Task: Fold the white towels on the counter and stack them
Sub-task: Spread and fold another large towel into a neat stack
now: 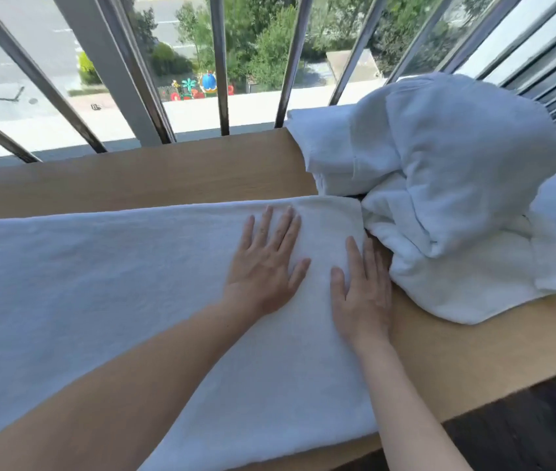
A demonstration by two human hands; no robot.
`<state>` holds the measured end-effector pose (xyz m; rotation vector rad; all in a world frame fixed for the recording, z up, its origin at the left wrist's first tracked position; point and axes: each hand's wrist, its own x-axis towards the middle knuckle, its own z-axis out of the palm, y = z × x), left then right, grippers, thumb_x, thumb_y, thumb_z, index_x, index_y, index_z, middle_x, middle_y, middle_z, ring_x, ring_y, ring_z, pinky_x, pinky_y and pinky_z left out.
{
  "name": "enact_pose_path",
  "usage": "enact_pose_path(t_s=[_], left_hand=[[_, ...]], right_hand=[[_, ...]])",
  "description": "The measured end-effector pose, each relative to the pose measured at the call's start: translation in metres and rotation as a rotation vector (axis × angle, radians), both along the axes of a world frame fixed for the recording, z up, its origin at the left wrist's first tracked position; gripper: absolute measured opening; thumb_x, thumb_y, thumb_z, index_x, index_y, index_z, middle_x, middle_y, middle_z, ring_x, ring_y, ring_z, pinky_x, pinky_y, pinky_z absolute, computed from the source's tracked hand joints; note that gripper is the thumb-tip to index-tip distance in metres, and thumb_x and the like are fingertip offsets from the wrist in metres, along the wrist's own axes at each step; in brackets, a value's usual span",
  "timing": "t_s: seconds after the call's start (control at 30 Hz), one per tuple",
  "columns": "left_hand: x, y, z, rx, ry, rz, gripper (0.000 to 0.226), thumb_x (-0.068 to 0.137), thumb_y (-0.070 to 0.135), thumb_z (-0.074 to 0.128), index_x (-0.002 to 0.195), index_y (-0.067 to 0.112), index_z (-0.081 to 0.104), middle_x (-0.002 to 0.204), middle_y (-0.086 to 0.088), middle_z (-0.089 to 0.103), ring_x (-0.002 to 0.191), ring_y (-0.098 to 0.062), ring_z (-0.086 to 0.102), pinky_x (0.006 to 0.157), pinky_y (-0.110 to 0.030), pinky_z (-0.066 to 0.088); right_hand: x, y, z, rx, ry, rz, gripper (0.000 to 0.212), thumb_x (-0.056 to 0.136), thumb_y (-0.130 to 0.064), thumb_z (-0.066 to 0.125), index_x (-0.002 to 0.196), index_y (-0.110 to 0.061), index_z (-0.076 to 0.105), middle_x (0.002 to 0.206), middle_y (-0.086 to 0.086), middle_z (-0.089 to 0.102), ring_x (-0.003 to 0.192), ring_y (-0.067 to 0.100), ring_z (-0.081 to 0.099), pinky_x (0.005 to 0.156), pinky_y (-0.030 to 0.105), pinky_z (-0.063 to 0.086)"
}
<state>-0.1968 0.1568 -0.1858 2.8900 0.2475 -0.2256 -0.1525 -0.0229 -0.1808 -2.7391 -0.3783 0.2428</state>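
Plainly, neither hand grips anything: the left hand point(264, 266) lies palm-down with straight, spread fingers on the white towel point(99, 283), and the right hand point(363, 294) lies flat just beside it, along the towel's right-hand short edge, its outer fingers reaching the bare wood. Both press rather than hold.

The step in hand looks like smoothing the cloth flat before a fold. To do it well, I would keep the palms flat and stroke outward from the middle toward the edges, so that creases run out instead of bunching. The right corner should be squared first, since any later fold takes its line from that edge. The pressure should be light enough that the towel does not slide on the counter point(133, 178).

The towel lies spread on the counter. Its long axis runs left to right across the view, one short end under the hands and the other passing out of view at the left. Its far long edge runs roughly along the counter's length.

Just beside that right end, touching it or nearly so, sits a rumpled pile of towels point(456, 185), not yet folded. Window bars point(220, 62) stand beyond the counter.
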Motion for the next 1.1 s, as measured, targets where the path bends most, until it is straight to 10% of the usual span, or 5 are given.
enact_pose_path(t_s=[0.23, 0.4, 0.57, 0.87, 1.1], left_hand=[[0.054, -0.058, -0.002, -0.023, -0.038, -0.161, 0.072, 0.100, 0.055, 0.011, 0.160, 0.016, 0.001, 0.168, -0.003, -0.002, 0.154, -0.027, -0.009, 0.124, -0.044, -0.008], [0.062, -0.068, 0.004, -0.056, -0.172, -0.234, 0.055, 0.106, 0.038, 0.032, 0.155, 0.013, 0.034, 0.163, -0.015, 0.023, 0.151, -0.032, 0.019, 0.123, -0.043, 0.013], [0.062, -0.071, 0.006, -0.060, -0.384, -0.376, 0.029, 0.099, 0.031, 0.049, 0.114, 0.021, 0.072, 0.109, -0.007, 0.063, 0.097, -0.033, 0.057, 0.084, -0.043, 0.042], [0.082, -0.081, 0.035, -0.413, -0.096, 0.129, 0.048, 0.082, 0.079, 0.039, 0.074, 0.034, 0.050, 0.084, 0.013, 0.051, 0.084, -0.010, 0.051, 0.069, -0.031, 0.037], [0.060, -0.034, 0.039, -0.662, -0.076, 0.481, 0.051, 0.075, 0.053, 0.078, 0.100, 0.023, 0.046, 0.093, 0.011, 0.051, 0.082, -0.009, 0.050, 0.064, -0.024, 0.039]], right_hand=[[-0.035, -0.048, -0.001, 0.242, -0.114, -0.146, 0.041, 0.096, -0.025, 0.059, 0.132, -0.006, 0.057, 0.129, 0.009, 0.061, 0.121, 0.026, 0.053, 0.106, 0.034, 0.037], [-0.060, -0.064, -0.002, 0.186, -0.127, -0.363, 0.031, 0.092, -0.040, 0.065, 0.105, -0.013, 0.061, 0.095, 0.002, 0.060, 0.086, 0.023, 0.057, 0.074, 0.038, 0.049], [-0.058, -0.062, 0.004, 0.165, 0.065, -0.367, 0.033, 0.095, -0.057, 0.046, 0.089, -0.025, 0.049, 0.076, -0.013, 0.053, 0.069, 0.014, 0.047, 0.061, 0.033, 0.035], [-0.055, -0.039, 0.047, 0.573, 0.464, -0.054, 0.028, 0.099, -0.058, 0.038, 0.082, -0.036, 0.034, 0.059, -0.014, 0.047, 0.047, 0.006, 0.041, 0.049, 0.028, 0.030], [-0.070, 0.001, 0.067, 0.475, 0.585, 0.218, 0.011, 0.098, -0.036, 0.040, 0.092, -0.027, 0.039, 0.066, -0.009, 0.041, 0.056, 0.009, 0.040, 0.051, 0.025, 0.028]])
